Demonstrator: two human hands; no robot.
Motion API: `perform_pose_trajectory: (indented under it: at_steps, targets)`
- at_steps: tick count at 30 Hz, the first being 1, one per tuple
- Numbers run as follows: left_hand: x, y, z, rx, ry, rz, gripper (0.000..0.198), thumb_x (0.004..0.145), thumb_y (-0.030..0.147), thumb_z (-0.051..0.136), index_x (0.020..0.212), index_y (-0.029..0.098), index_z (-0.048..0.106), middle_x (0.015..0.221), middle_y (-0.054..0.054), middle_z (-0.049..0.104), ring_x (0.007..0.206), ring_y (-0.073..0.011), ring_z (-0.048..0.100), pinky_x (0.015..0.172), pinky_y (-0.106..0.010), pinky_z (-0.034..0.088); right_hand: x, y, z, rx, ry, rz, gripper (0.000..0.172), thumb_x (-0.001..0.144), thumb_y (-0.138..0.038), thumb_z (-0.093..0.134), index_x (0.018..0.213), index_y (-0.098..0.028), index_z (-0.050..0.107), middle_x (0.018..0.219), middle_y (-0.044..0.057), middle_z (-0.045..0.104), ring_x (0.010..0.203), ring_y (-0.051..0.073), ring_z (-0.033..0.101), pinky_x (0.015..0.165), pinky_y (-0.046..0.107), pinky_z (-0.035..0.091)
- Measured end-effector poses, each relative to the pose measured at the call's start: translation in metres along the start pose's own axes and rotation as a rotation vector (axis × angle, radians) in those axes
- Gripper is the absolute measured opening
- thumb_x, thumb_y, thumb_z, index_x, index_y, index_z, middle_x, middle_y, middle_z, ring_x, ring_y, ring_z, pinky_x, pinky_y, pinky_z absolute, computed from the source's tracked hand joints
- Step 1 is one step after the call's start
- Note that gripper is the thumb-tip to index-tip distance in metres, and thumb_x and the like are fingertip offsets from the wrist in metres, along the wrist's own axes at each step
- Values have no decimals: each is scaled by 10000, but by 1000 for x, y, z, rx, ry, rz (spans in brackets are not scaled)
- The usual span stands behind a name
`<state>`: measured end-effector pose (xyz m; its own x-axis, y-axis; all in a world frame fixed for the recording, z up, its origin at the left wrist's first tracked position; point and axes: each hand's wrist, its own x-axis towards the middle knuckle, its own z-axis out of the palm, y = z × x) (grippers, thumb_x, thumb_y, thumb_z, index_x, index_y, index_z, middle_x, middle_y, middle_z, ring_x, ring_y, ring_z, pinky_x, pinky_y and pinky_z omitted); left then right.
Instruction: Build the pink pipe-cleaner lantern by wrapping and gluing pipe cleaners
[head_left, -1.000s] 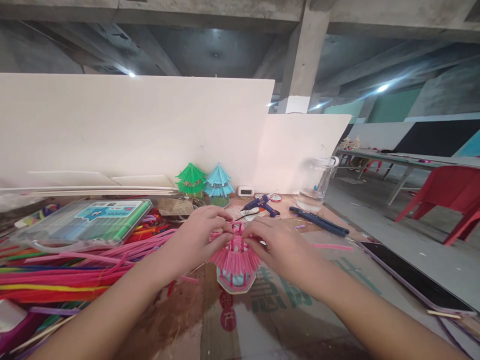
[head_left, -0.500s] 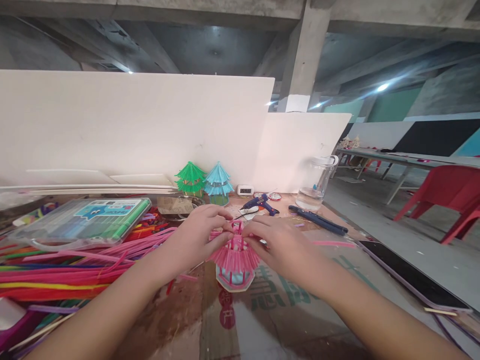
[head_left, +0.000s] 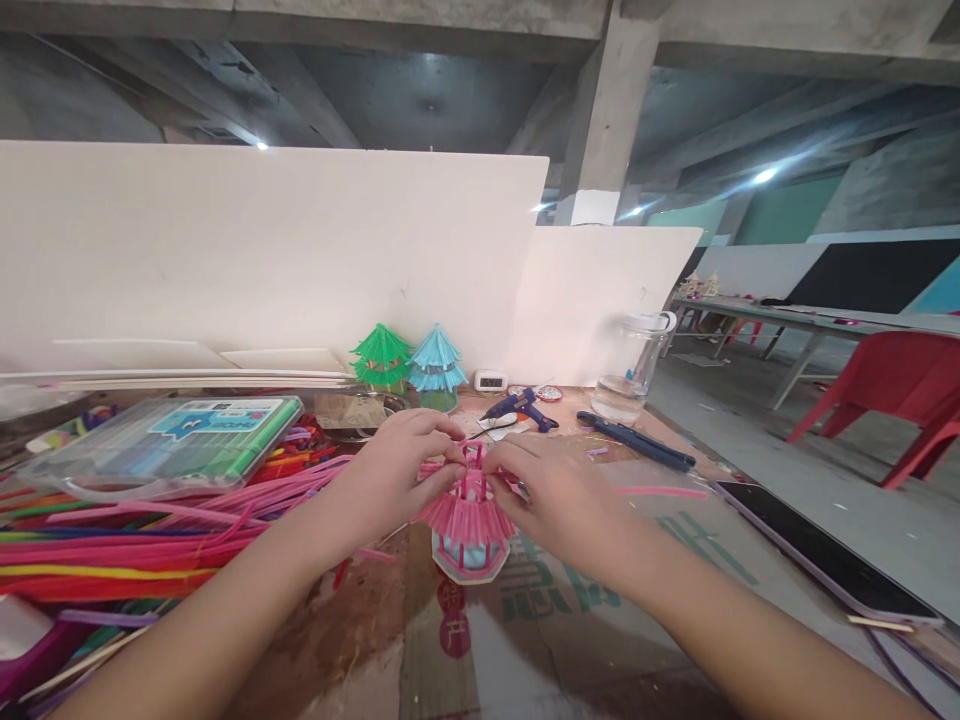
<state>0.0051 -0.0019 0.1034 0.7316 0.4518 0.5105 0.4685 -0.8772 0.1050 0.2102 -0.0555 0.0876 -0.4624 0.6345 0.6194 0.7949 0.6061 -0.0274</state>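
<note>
A small pink pavilion model stands on an octagonal base in the middle of the work surface, with a fringed pink roof and thin pink posts rising from it. My left hand pinches at the top of the model from the left, thumb and fingers close together. From the right, my right hand has its thumb and fingers at the upper posts. Both sets of fingertips nearly meet around the top frame, and they partly hide it.
Pipe cleaners and a marker case lie left. Behind stand green and blue models and a glue gun. Rightward are pliers, a water jug and a phone.
My right hand has shifted very slightly, with its fingers a little more bent at the posts. My left hand and the model look almost unmoved.
</note>
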Motion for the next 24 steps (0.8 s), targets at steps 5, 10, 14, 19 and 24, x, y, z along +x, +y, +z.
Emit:
perform_pose_trajectory:
  at_steps: [5,10,14,19,24]
  targets:
    - [-1,4,0,3,47,-12,164,908,209,550,1008,229,679,1211,-75,635,1173,-240,548,1011,-445,436,0,-1,-2,5,60,-37,131,865,-76,533,834,-188,593,728,25,638,681,179,598,609,279,407]
    - [-2,19,2,-20,151,29,293,920,185,514,1161,277,654,1272,-75,604,1235,-248,513,1043,-456,429,0,-1,-7,20,173,-39,117,868,-91,534,855,-188,598,780,40,672,732,187,619,616,280,430]
    - [-2,30,4,-9,230,25,283,918,204,512,1147,258,669,1244,-92,619,1195,-258,545,1027,-467,450,1,-2,-9,30,231,-32,129,860,-84,528,828,-191,593,778,33,684,721,178,619,620,279,429]
    - [-4,43,8,-76,282,-12,268,943,215,482,1118,248,681,1197,-94,643,1171,-250,561,1004,-458,476,1,-2,-11,10,275,-31,136,857,-80,521,804,-187,586,742,25,672,678,168,606,582,270,400]
    - [-15,58,23,-229,283,-67,417,979,229,428,1382,317,485,1429,-76,495,1351,-233,423,1105,-481,408,3,0,-12,0,440,-83,176,903,-105,475,787,-203,564,694,14,650,653,154,596,596,265,417]
